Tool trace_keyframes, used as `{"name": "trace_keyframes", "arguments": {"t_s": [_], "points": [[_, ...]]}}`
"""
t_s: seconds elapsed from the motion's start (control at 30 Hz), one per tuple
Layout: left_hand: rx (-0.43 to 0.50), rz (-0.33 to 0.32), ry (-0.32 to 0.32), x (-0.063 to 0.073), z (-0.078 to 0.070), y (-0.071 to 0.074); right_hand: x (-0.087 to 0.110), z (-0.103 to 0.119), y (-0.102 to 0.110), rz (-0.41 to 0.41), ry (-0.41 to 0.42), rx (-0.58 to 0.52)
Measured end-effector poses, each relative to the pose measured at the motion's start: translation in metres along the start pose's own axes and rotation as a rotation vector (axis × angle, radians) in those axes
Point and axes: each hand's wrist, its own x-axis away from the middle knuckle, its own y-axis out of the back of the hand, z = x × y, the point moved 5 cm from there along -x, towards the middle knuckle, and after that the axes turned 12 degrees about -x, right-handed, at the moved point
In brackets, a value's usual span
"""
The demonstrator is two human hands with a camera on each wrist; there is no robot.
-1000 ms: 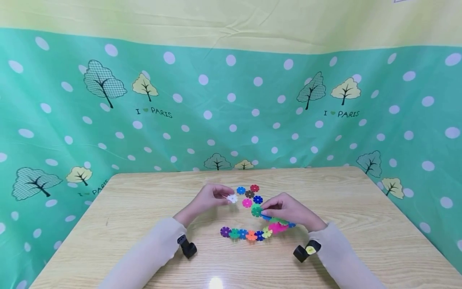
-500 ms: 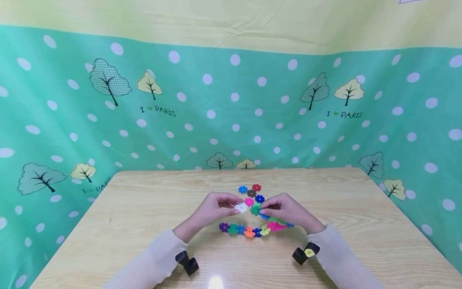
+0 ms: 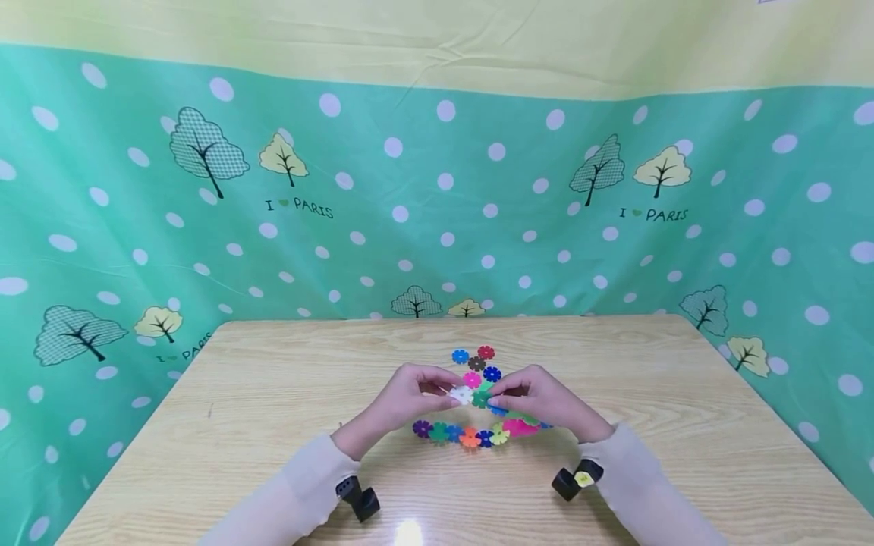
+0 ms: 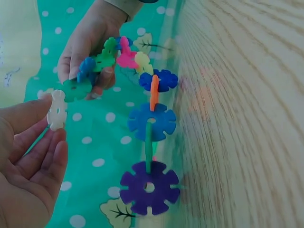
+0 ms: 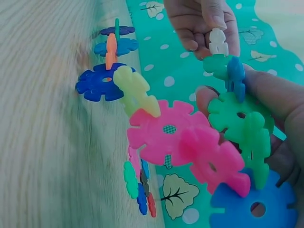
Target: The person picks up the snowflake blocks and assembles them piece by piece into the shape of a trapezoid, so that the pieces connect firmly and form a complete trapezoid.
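Observation:
My left hand pinches a white notched plastic snowflake disc between thumb and fingers. Right at its edge is the green disc that ends a curved chain of interlocked discs. My right hand grips this chain near that end, thumb and fingers around the blue disc and green discs. From there the chain bends through pink discs and a yellow one, then runs left to a purple disc. In the left wrist view the white disc stands crosswise to the green one. The right fingers partly hide the chain.
Several loose discs lie on the wooden table behind the hands, among them a red disc, a light blue disc, a brown disc and a pink disc. A patterned green curtain hangs behind the table.
My left hand has moved right and slightly toward me with the white disc, bringing it up against the chain's green end disc. The right hand has stayed nearly in place, still holding the chain.

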Motion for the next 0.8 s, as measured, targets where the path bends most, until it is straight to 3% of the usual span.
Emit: {"name": "trace_keyframes", "arguments": {"t_s": [0.2, 0.57, 0.8], "points": [[0.003, 0.007, -0.026, -0.0013, -0.0031, -0.0017, -0.0002, 0.0035, -0.0012, 0.01, 0.037, -0.002], [-0.039, 0.063, 0.036, -0.0007, -0.0025, -0.0042, -0.0005, 0.0056, -0.0034, 0.007, 0.022, -0.005], [0.017, 0.059, 0.09, -0.0003, 0.0001, -0.0102, 0.0, 0.0085, -0.0068, -0.007, 0.041, 0.043]]}}
